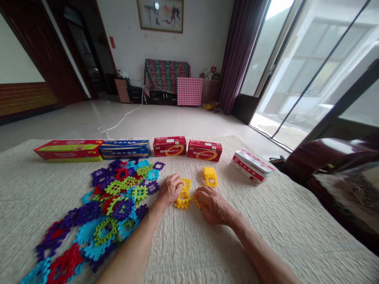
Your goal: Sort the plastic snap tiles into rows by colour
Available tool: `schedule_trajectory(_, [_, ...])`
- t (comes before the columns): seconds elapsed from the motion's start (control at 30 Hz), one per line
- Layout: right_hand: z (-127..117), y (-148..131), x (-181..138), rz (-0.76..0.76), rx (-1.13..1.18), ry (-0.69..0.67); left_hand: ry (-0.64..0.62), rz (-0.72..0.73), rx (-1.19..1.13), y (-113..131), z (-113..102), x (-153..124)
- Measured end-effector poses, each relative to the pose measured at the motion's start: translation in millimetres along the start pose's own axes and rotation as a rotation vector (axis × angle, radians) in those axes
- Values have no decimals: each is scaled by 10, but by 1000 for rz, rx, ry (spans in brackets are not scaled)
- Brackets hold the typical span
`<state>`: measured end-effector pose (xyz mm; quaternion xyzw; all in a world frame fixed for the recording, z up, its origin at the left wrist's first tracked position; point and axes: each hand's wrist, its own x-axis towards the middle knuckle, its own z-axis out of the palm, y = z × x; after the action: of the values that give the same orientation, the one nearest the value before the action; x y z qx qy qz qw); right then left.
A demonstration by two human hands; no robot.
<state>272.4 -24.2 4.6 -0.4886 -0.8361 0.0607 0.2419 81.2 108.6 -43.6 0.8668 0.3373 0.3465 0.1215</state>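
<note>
Several yellow interlocking plastic blocks [181,202] lie in a short column on the quilted cover. My left hand [171,190] is at their left side, fingers curled against the upper ones; the fingertips are partly hidden. Just to the right, my right hand [212,204] is closed on another yellow block [196,202], mostly covered by the fingers. Beyond the right hand sits a small stack of yellow blocks [210,176]. A wide heap of purple, red, blue and green blocks [114,209] spreads to the left of my left hand.
A red and green box [71,151], a blue box [126,149] and two red boxes [169,146] [204,150] line the far edge of the quilted cover [189,252]. A white and red box [251,167] stands at the right. A dark chair [316,157] is beside it.
</note>
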Motion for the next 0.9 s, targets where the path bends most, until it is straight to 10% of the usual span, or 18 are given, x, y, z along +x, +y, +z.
schedule_trajectory(0.27, [95, 367, -56, 201, -280, 415, 8, -3, 2, -9, 15, -9])
schedule_trajectory(0.9, [161, 237, -37, 92, -102, 323, 33, -9, -27, -43, 34, 5])
